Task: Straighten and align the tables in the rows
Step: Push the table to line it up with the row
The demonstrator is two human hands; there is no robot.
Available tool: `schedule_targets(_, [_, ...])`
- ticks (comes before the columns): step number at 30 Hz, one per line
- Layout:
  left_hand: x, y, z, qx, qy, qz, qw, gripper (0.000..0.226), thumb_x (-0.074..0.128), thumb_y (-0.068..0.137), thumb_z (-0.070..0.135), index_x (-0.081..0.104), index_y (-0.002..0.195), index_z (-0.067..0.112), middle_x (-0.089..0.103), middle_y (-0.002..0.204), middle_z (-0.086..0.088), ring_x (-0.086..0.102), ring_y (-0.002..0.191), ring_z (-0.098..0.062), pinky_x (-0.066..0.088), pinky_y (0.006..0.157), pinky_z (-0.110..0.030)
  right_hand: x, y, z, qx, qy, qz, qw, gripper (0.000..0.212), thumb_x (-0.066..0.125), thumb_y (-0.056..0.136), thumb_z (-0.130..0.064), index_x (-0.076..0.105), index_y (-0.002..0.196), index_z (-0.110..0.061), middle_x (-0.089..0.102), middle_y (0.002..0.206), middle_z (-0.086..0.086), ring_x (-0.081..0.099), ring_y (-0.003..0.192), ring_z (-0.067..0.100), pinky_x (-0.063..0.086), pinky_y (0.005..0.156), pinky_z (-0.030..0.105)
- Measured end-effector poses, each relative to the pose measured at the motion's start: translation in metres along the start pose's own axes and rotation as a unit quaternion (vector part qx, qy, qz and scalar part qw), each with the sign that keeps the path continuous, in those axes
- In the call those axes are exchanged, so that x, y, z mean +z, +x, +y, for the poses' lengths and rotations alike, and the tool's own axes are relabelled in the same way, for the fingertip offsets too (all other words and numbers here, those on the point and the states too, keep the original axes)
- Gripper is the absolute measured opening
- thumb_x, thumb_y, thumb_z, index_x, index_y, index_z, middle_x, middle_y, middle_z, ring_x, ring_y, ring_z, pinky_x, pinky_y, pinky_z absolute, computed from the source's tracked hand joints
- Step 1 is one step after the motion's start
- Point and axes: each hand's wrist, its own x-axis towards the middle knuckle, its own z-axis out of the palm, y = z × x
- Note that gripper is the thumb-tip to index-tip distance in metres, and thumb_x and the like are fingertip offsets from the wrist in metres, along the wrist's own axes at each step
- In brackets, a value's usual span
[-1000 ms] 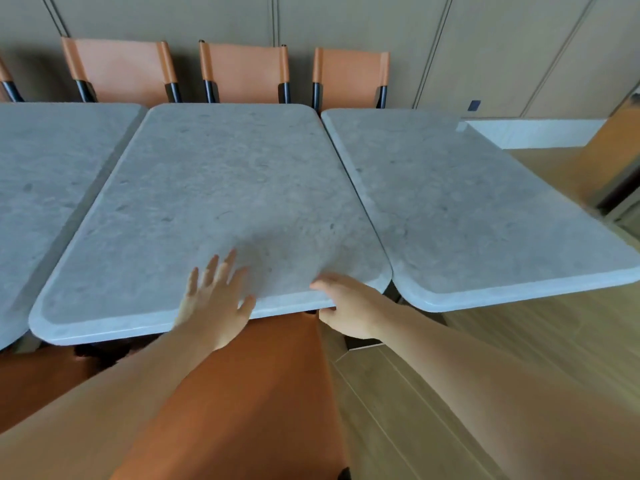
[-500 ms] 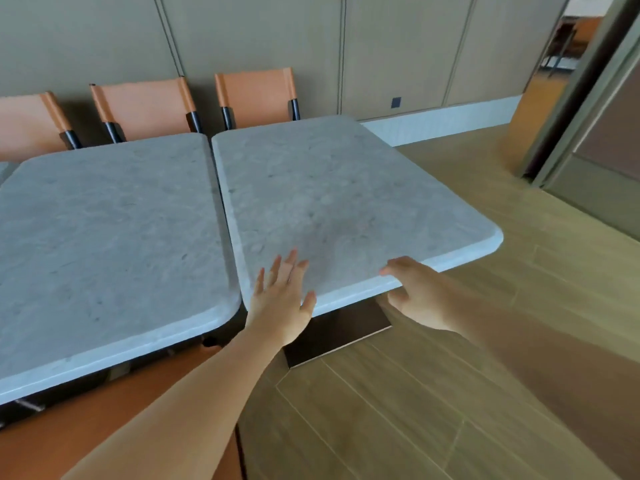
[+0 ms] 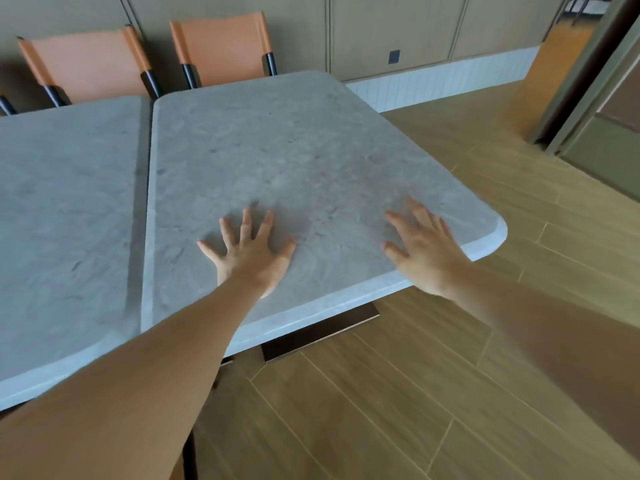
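The end counter [image 3: 294, 161], a grey stone-look top with rounded corners, stood last in its row, its long left edge just beside the next counter [image 3: 69, 209] with only a thin dark seam between them. The seam looked roughly even from far end to near, though the wide lens bent the lines, so true parallel was hard to judge. The near edges of the two tops did not seem to fall on one line.

Both hands lay flat on the end counter near its front edge, fingers spread, gripping nothing: the left hand [image 3: 251, 252] toward the middle, the right hand [image 3: 424, 251] close to the near right corner.

The step in hand appeared to be squaring this last counter against its neighbour. The next move would likely call for firm downward palm pressure and a short slide or twist, since the dark base [image 3: 322, 329] sat on wood flooring [image 3: 398, 393] and the top looked heavy.

Two orange chairs [image 3: 221, 43] stood behind, against the panelled wall [image 3: 398, 26].
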Motion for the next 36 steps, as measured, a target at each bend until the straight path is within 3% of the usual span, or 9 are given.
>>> schedule_targets(4, [-0.008, -0.003, 0.002, -0.008, -0.012, -0.007, 1.0, 0.072, 0.012, 0.094, 0.073, -0.01, 0.157, 0.045, -0.017, 0.168, 0.008, -0.023, 0.152, -0.032, -0.008, 0.114, -0.073, 0.006, 0.056, -0.002, 0.039, -0.004, -0.005, 0.999, 0.065, 0.027, 0.102, -0.057, 0.012, 0.16, -0.03, -0.008, 0.169, 0.002, -0.006, 0.156, 0.023, -0.003, 0.125, 0.053])
schedule_targets(8, [-0.008, -0.004, 0.006, -0.007, -0.014, -0.022, 1.0, 0.072, 0.013, 0.094, 0.073, -0.012, 0.156, 0.046, -0.021, 0.167, 0.009, -0.026, 0.152, -0.03, -0.009, 0.115, -0.072, 0.019, 0.061, 0.003, 0.038, -0.051, -0.017, 0.998, 0.075, 0.022, 0.097, -0.066, 0.004, 0.16, -0.032, -0.006, 0.17, -0.003, -0.006, 0.156, 0.02, -0.001, 0.124, 0.052])
schedule_targets(24, [-0.008, -0.007, 0.002, 0.005, -0.01, -0.025, 1.0, 0.074, 0.011, 0.095, 0.072, -0.009, 0.158, 0.041, -0.02, 0.167, 0.005, -0.027, 0.151, -0.034, -0.015, 0.112, -0.073, 0.02, 0.061, 0.003, 0.049, -0.07, -0.007, 0.996, 0.077, 0.019, 0.094, -0.07, 0.001, 0.159, -0.035, -0.005, 0.169, -0.006, -0.004, 0.156, 0.017, 0.001, 0.124, 0.052])
schedule_targets(28, [-0.008, -0.004, 0.005, 0.001, -0.027, -0.01, 1.0, 0.074, 0.01, 0.095, 0.073, -0.011, 0.158, 0.04, -0.022, 0.167, 0.004, -0.03, 0.149, -0.034, -0.017, 0.111, -0.072, 0.015, 0.064, 0.002, 0.053, -0.098, -0.01, 0.994, 0.085, 0.011, 0.086, -0.072, -0.007, 0.159, -0.033, -0.007, 0.17, -0.005, -0.004, 0.156, 0.018, 0.005, 0.124, 0.054])
schedule_targets(36, [-0.007, -0.006, 0.005, -0.005, -0.017, -0.009, 1.0, 0.073, 0.013, 0.094, 0.073, -0.01, 0.158, 0.043, -0.02, 0.167, 0.006, -0.028, 0.151, -0.033, -0.013, 0.113, -0.071, 0.018, 0.063, 0.005, 0.042, -0.088, -0.011, 0.995, 0.078, 0.014, 0.093, -0.068, -0.006, 0.159, -0.032, -0.005, 0.169, -0.003, -0.005, 0.156, 0.019, 0.005, 0.124, 0.053])
